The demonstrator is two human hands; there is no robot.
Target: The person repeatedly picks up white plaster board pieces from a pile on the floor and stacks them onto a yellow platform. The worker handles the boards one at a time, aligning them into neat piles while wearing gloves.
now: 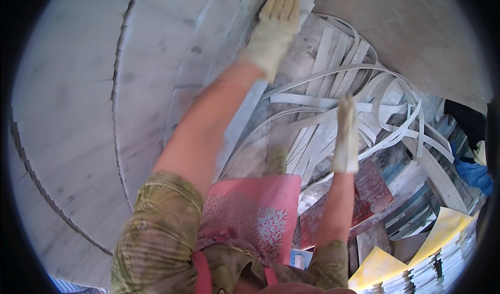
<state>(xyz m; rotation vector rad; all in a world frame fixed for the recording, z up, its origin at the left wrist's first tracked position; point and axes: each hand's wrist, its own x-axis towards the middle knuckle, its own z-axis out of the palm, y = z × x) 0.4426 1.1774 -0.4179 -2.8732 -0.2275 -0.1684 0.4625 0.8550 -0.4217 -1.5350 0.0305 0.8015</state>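
Observation:
My left hand (274,31), in a cream work glove, reaches forward with its fingers stretched out. It lies over the right edge of a layered stack of large whitish sheets (151,39); whether it presses on them cannot be made out. My right hand (346,137), gloved alike, is blurred by motion and seen edge-on, so its fingers do not show clearly. Around and beyond it lies a loose pile of long white strips (333,70), some straight and some curled. Between my arms hangs a pink apron (250,205), speckled and worn.
A brown flat surface (406,28) spans the far right. Reddish-brown boards (370,190) and a pale plank (442,179) lie right of my right arm. A stack with yellow top sheets (437,237) stands at the lower right, a blue bag (471,174) above it.

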